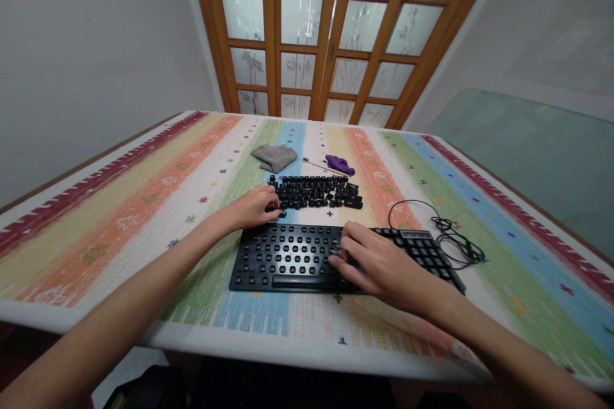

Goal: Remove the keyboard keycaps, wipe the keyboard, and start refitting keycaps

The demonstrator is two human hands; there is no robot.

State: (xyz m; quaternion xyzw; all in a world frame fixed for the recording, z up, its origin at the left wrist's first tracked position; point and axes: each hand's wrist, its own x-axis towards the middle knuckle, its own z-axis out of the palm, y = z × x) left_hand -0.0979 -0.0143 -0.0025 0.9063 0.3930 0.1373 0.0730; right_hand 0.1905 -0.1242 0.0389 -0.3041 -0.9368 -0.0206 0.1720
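Two bare hands at work over a tabletop [129, 223] covered with a striped, patterned cloth. Black keyboard [297, 255] lies flat near the front edge, long side roughly parallel to it. Most of its visible left and middle area shows rows of small, separate raised key mounts; a long bar [307, 282] sits along the near side. Its right-end block carries closely set dark keys, partly covered by the arm.

Left hand [259, 204]: beyond the keyboard's far left corner, at the left end of a group of loose black keycaps [311, 192]. Fingers curled, thumb low; grip narrow. Whether a keycap is held cannot be told. One small keycap lies just beside the thumb.

Right hand [374, 262]: over the keyboard, right of its middle, fingers bent and drawn close together, tips down at the key area. Contents of the grip cannot be told.

Keycaps: gathered in rough rows just beyond the keyboard, larger pieces at the right end. Behind them: grey cloth [274, 156] at left, crumpled purple cloth [339, 164] at right, a thin stick [326, 167] with a dark tip slanting between. Black cable [472, 254] lies in loops beside the keyboard's right end.
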